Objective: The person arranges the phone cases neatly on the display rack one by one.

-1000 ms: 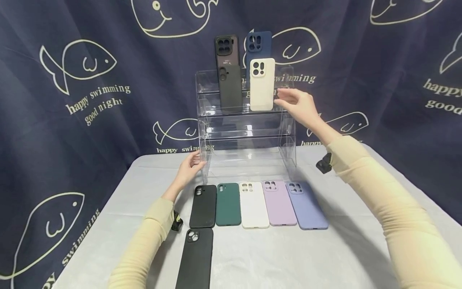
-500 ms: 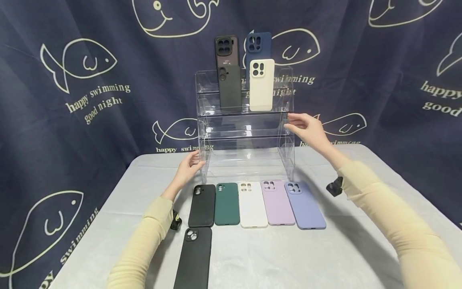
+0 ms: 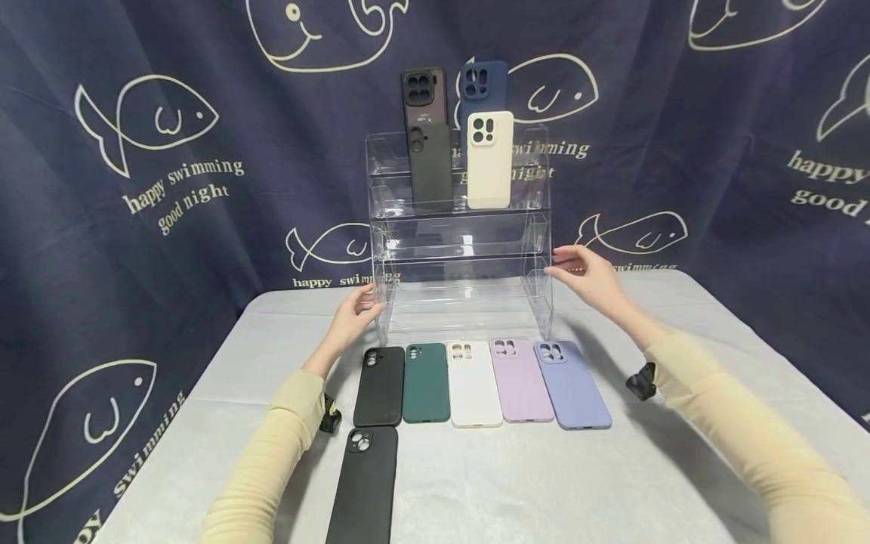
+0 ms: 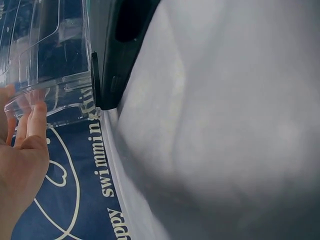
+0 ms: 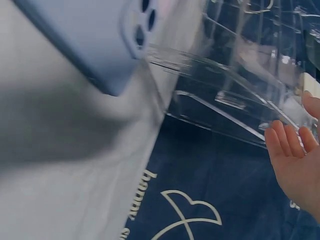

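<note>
A clear tiered display stand (image 3: 469, 317) stands on the table. My left hand (image 3: 350, 321) holds its left side edge, thumb toward the front; in the left wrist view, fingertips (image 4: 37, 117) show at the clear plastic. My right hand (image 3: 591, 279) is at the stand's right side, fingers loosely extended and holding nothing; whether it touches the plastic I cannot tell. On the upper tiers lean a white phone case (image 3: 489, 170), a blue phone case (image 3: 496, 83), a dark translucent phone case (image 3: 424, 109) and a black phone case (image 3: 431, 170).
Before the stand lie a black case (image 3: 379, 389), green case (image 3: 426, 385), white case (image 3: 476, 385), lilac case (image 3: 523, 381) and periwinkle case (image 3: 574, 385). Another black case (image 3: 363, 483) lies nearer. A dark fish-print curtain (image 3: 170, 249) hangs behind the table (image 3: 544, 491).
My right hand has moved down from beside the upright white phone case to the stand's lower right side. The left hand stays at the stand's left edge.
</note>
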{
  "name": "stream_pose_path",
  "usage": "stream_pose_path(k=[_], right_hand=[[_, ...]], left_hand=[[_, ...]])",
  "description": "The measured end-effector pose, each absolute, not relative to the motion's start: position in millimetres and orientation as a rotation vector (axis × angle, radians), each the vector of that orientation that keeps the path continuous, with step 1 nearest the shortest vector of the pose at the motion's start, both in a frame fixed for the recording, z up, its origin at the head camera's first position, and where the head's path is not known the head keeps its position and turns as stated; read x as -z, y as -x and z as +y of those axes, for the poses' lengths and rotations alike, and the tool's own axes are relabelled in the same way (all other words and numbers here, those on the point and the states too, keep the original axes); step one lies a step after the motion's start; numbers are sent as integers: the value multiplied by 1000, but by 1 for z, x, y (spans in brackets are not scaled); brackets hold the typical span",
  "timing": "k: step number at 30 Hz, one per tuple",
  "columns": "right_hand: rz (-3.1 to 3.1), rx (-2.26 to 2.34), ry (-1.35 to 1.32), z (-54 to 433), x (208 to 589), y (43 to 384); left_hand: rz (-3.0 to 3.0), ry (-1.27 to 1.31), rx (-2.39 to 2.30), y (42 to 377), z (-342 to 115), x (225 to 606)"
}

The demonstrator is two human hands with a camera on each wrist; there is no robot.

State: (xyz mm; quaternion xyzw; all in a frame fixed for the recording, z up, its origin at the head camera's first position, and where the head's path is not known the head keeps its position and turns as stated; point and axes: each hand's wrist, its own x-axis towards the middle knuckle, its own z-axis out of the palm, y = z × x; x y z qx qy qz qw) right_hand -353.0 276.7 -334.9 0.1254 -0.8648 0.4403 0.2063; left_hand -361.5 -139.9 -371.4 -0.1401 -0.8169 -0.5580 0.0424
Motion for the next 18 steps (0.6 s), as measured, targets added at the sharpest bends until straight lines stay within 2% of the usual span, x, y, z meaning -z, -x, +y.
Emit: stream_pose_path(k=[10,18], right_hand=[[-2514,-1154,-436,283,366,351],[-2616,-1129,-502,287,384,348]], left_hand=[[-2483,430,1708,387,-147,398],[-2481,436,1698,388,-149,403]])
